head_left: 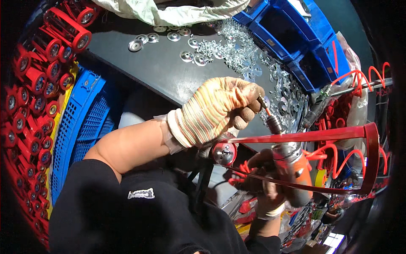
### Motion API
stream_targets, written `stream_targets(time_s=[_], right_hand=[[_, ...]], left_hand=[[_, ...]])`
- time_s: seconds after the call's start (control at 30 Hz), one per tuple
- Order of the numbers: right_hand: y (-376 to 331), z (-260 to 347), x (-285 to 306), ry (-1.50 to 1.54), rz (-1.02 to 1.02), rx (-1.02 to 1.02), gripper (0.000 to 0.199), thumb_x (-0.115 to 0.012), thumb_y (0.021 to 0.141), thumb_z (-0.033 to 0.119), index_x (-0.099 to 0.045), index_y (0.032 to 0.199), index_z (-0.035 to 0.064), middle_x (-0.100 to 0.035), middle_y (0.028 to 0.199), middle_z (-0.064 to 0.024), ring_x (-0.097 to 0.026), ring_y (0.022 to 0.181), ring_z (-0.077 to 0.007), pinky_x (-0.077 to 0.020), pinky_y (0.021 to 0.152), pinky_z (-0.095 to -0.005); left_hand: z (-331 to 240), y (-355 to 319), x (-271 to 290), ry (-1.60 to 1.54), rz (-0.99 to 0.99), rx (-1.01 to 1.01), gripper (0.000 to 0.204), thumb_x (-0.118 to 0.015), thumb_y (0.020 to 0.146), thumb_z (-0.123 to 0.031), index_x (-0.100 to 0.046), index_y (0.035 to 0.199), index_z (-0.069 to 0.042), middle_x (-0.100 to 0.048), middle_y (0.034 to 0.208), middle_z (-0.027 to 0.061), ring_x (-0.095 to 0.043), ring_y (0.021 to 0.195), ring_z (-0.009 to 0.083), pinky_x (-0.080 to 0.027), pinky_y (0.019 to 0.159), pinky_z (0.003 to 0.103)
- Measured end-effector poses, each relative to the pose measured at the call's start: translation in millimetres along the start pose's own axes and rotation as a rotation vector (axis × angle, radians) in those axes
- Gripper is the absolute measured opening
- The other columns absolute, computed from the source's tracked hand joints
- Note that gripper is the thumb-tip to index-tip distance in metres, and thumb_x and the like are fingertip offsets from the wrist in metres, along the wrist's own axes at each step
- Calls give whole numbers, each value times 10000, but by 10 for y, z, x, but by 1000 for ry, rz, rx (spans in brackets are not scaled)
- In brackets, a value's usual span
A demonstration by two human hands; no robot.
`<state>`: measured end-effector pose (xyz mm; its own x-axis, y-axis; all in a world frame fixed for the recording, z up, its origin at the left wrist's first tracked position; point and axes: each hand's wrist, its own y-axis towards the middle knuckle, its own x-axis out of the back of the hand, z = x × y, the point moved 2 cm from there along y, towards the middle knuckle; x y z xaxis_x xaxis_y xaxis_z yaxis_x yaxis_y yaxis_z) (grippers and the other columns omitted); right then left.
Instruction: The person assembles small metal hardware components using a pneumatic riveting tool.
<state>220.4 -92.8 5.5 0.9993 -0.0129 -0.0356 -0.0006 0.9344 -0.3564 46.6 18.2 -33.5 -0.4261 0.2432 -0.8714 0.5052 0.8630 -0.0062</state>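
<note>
My left hand (209, 110), in a striped knit glove with a dark palm, pinches a small metal screw (261, 99) between thumb and fingers, at the bit tip of a power screwdriver. The screwdriver (292, 167) has an orange body and a metal chuck, and points up and to the left. My right hand (267, 186), also gloved, is wrapped round its body. A long red U-shaped frame (304, 136) crosses in front of the tool. At its left end, below my left wrist, sits a round silver cap (224, 153). What supports that end is hidden.
Loose screws (237, 46) and silver discs (186, 56) lie on the dark table (156, 67). Blue bins (281, 27) stand at the far right, near a coiled red hose (359, 78). Many red cylindrical frames (36, 80) are stacked at left beside a blue crate (78, 127).
</note>
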Motion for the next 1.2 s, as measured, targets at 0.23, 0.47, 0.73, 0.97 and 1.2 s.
stream_targets(time_s=[0.23,0.47,0.73,0.97,1.2], right_hand=[[77,-11,52,-93,28,61,540,-616,813,392,-496,1170,4,-577,934,-83,-513,622,-91,-362,498,-206],[-6,-106,100,-174,53,120,543,-618,817,387,-493,1181,4,-580,952,-85,-527,655,-95,-377,514,-206],[-27,-144,222,-268,65,187,547,-622,820,381,-489,1195,5,-583,972,-88,-544,691,-101,-394,531,-205],[-304,-247,439,76,-77,172,225,-537,903,153,-561,1099,46,-639,1001,-113,-611,939,-218,-504,849,-357],[-373,-306,1373,300,-226,-34,229,-506,893,140,-572,1094,52,-616,988,-89,-584,954,-216,-478,885,-366]], left_hand=[[61,32,85,-114,78,-19,338,-584,933,-238,-526,1123,35,-569,777,38,-499,584,67,-391,489,183],[65,5,-78,-61,5,-52,344,-574,938,-241,-519,1113,50,-546,755,37,-453,549,68,-362,464,204],[25,-30,-140,99,-82,16,291,-592,926,-291,-555,1044,-28,-530,698,11,-475,532,64,-346,433,174],[195,329,533,699,29,-467,537,-628,838,-308,-489,1288,-49,-593,1187,89,-588,984,161,-488,787,303],[534,-401,374,1424,119,-764,557,-740,644,-308,-592,1137,-97,-579,1063,95,-558,1005,304,-395,913,432]])
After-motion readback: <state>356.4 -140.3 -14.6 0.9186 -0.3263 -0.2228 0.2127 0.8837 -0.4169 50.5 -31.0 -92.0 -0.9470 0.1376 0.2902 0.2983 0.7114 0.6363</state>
